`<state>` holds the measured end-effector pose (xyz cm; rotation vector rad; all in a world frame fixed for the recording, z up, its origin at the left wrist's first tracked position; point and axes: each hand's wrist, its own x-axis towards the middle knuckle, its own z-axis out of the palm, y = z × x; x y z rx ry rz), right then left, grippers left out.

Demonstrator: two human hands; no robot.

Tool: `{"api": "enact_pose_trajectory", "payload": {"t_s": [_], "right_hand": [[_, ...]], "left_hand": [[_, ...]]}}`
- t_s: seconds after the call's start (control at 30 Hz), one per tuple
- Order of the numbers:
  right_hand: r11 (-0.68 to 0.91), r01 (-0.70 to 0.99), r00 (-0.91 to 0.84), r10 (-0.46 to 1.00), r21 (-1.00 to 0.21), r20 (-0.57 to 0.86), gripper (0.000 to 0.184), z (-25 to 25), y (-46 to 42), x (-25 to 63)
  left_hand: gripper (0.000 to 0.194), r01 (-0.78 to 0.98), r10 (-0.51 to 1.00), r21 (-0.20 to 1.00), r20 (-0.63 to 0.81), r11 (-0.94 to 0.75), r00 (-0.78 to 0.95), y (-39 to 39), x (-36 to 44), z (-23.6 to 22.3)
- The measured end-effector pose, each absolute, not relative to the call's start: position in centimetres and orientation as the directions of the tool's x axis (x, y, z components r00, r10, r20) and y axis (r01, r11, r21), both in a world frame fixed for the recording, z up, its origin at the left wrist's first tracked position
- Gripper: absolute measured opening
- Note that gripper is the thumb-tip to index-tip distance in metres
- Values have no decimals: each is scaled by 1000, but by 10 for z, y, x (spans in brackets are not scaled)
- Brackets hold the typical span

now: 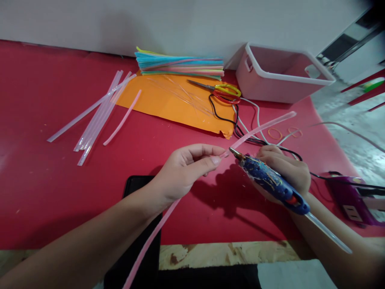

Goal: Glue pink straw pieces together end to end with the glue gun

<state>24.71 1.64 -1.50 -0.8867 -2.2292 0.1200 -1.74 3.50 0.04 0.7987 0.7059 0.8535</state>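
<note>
Between the thumb and fingers of my left hand (192, 166) is a long pink pipe cleaner (260, 129). One end reaches up to the right, and the rest hangs below my wrist toward the bottom edge. My right hand (284, 170) is closed around a blue hot glue gun (270, 180), smeared with dried glue. Its metal nozzle points left and meets or nearly meets the pipe cleaner beside my left fingertips. A clear glue stick (327, 232) sticks out of the gun's back end. Whether glue is coming out, I cannot tell.
Several glue sticks (99, 110) and a short pink pipe cleaner (123, 116) lie left. Behind are an orange envelope (168, 102), scissors (219, 88), coloured pipe cleaners (180, 64) and a pink bin (270, 82). Cables run right to a purple power strip (351, 200). A black phone-like slab (140, 241) lies near.
</note>
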Motion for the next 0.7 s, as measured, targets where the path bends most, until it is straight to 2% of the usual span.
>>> {"api": "enact_pose_trajectory", "payload": {"t_s": [0.4,0.7], "right_hand": [[736,575,-472,656,-358,589,15,-14,14,247],[735,584,-490,658,-345,572,23,-12,13,248]], "left_hand": [[12,-356,851,839,-215,411,479,36,-17,1],[14,-376,818,790,-256,484,515,35,-18,4]]}}
